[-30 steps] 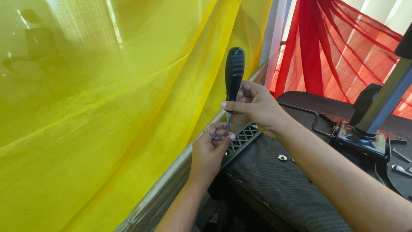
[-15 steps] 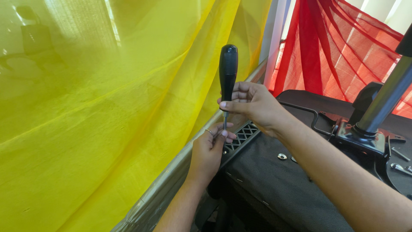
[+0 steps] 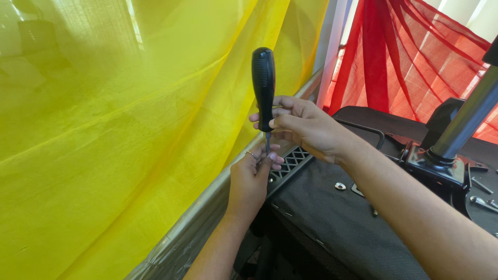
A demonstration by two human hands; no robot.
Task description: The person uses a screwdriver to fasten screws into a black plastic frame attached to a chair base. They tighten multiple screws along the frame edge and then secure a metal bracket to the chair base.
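Around the lower end of an upright black-handled screwdriver [image 3: 263, 88], the right hand [image 3: 303, 127] has its fingers closed. Just below, the left hand [image 3: 252, 179] pinches its fingertips about the thin shaft, beside a black grille [image 3: 290, 162] on the upturned chair seat [image 3: 332, 218]. Yellow fabric [image 3: 119, 135] hangs left, red fabric [image 3: 404, 57] far right.

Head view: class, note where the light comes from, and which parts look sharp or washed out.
Head view: daylight comes through the yellow curtain and red curtain, making both glow; upper right is washed out; the screwdriver, right hand and left hand are sharp; under the dark seat lies deep shadow.
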